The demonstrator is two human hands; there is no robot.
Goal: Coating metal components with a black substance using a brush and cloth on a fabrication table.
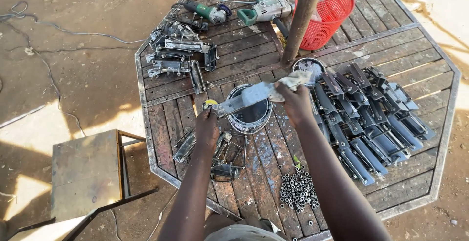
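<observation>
My left hand (207, 126) grips the near end of a flat grey metal bracket (243, 99), held level over an open paint can (249, 117). My right hand (295, 100) holds a crumpled rag (292, 81) pressed against the far end of the bracket. The can holds dark paint and stands on the octagonal wooden table (254, 60). A small yellow-topped lid (210, 103) lies just beyond my left hand.
Painted dark brackets (371, 119) lie in rows on the right. Bare metal brackets (178, 55) are heaped at the left, more (215, 153) near my left arm. Angle grinders (244, 9), a red basket (325, 14), a centre pole (302, 19), small nuts (298, 192), a second can (309, 67) and a stool (88, 172) stand about.
</observation>
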